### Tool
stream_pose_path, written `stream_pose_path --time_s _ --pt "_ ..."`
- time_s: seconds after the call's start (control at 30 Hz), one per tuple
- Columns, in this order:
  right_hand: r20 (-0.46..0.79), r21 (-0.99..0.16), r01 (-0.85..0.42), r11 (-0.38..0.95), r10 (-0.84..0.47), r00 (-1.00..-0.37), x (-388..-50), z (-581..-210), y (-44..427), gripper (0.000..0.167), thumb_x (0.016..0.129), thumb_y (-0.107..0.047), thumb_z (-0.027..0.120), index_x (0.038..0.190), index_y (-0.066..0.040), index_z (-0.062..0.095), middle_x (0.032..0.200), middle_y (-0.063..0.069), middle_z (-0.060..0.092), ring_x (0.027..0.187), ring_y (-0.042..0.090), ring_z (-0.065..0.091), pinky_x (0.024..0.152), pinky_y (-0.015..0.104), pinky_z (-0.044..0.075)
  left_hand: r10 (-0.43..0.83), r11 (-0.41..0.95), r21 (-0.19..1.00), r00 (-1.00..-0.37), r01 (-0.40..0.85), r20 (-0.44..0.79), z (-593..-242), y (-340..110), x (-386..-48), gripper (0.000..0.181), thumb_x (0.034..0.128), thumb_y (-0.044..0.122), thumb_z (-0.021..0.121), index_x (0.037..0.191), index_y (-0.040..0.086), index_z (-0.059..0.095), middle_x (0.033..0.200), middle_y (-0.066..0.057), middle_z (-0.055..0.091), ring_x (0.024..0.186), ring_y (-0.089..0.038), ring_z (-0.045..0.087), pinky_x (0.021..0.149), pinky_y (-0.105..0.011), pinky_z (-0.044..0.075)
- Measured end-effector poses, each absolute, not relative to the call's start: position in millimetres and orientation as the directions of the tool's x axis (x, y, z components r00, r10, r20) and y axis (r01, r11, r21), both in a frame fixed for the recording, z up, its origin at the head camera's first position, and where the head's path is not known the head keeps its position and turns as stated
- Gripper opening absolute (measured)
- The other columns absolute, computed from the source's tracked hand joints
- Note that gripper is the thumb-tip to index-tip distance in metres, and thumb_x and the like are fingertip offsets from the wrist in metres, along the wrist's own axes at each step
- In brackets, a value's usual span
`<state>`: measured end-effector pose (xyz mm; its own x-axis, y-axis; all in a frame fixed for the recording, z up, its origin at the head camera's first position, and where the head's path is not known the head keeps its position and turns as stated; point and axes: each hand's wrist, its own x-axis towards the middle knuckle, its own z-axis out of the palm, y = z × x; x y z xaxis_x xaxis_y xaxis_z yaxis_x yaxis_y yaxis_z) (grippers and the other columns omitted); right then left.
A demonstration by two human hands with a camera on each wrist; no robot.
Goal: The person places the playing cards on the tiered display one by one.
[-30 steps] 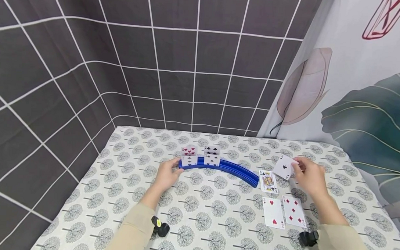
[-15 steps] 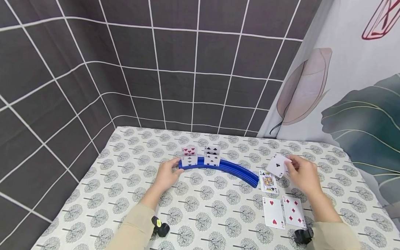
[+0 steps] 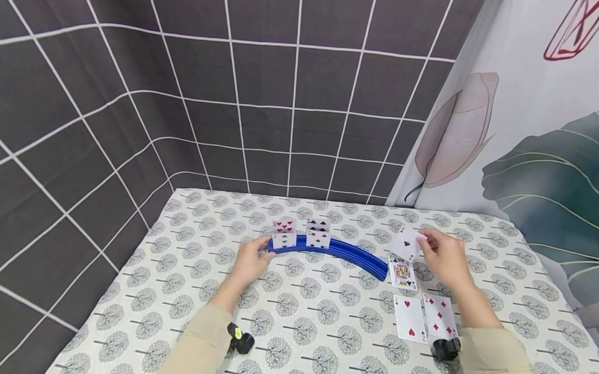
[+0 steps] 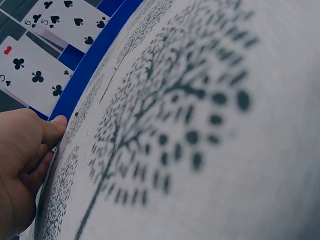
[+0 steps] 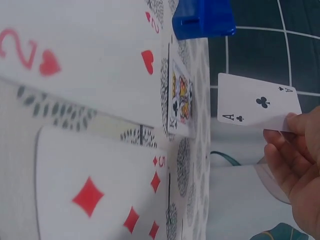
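Note:
My left hand (image 3: 250, 260) grips the left end of a curved blue card holder (image 3: 356, 256), its thumb on the front edge in the left wrist view. Two pairs of playing cards stand upright in the holder: a clubs card (image 4: 36, 75) before a hearts card (image 3: 284, 225), and a five of spades (image 4: 75, 22) before another black card (image 3: 318, 224). My right hand (image 3: 445, 257) pinches an ace of clubs (image 5: 260, 102) by one edge, raised above the table, just right of the holder's right end and above the king of clubs (image 3: 402, 274).
Lying face up on the patterned tablecloth (image 3: 305, 319) at the right are a two of hearts (image 3: 410, 318) and a five of diamonds (image 3: 441, 317). Behind the table hangs a dark gridded curtain (image 3: 262, 125); a leaf-patterned one (image 3: 528, 162) hangs at the right.
My right hand has moved left with the ace of clubs, bringing it over the far edge of the king and nearer the holder. The left hand has stayed put.

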<state>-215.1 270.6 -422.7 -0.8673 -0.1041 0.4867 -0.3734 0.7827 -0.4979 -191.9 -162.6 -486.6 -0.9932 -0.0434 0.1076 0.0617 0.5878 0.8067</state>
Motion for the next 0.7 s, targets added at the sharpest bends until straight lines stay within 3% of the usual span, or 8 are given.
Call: stream_pose_path --time_s 0.37,0.7 --pt "0.51 -0.485 -0.409 0.773 -0.131 -0.85 -222.1 -426.8 260.2 0.018 0.09 0.004 0.07 0.108 0.007 0.07 0.084 0.022 0.073 0.069 0.032 0.069 0.06 0.026 0.058 -0.047 0.588 0.807 -0.994 0.055 0.102 -487.4 -162.0 -192.7 0.053 0.0882 0.003 0.075 0.139 0.0 0.057 0.126 -0.021 0.067 0.119 -0.036 0.064 0.108 -0.049 0.049" --pt "0.521 -0.463 -0.443 0.768 -0.169 -0.837 -224.1 -424.1 248.9 0.017 0.089 0.004 0.071 0.106 0.007 0.071 0.082 0.02 0.073 0.068 0.031 0.069 0.061 0.04 0.061 -0.051 0.588 0.807 -0.994 0.051 0.101 -487.0 -161.9 -192.1 0.054 0.0885 0.004 0.075 0.14 0.0 0.056 0.127 -0.021 0.067 0.119 -0.037 0.064 0.109 -0.05 0.048"
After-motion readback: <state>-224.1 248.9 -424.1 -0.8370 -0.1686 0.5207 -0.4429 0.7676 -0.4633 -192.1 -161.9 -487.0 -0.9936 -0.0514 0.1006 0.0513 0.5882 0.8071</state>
